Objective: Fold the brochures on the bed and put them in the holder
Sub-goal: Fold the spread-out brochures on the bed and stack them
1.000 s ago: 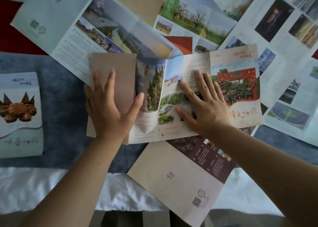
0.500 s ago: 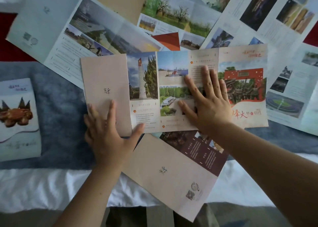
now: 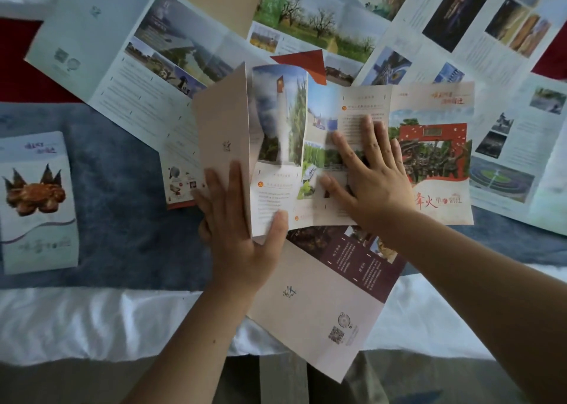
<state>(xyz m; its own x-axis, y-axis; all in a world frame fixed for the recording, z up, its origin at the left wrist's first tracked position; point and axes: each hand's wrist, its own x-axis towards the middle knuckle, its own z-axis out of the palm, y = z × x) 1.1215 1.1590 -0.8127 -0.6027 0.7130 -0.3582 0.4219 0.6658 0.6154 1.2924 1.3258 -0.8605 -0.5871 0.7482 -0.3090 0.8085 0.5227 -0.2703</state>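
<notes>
A long multi-panel brochure (image 3: 429, 146) with a red gate picture lies across the middle of the bed. Its beige left end panel (image 3: 221, 133) is raised and stands at a steep angle along its crease. My left hand (image 3: 239, 235) holds that panel near its lower edge, fingers behind it and thumb on the printed panel beside it. My right hand (image 3: 371, 173) presses flat, fingers spread, on the brochure's middle panels. No holder is in view.
Several unfolded brochures overlap around it: a pale blue one (image 3: 101, 48) at upper left, a beige and maroon one (image 3: 325, 305) hanging over the near bed edge, others at upper right. A folded brochure (image 3: 36, 201) lies at the left on the blue blanket (image 3: 122, 213).
The beige end panel, flat half a second ago, has been lifted by my left hand and swings toward the right. My right hand stays pressed on the middle panels.
</notes>
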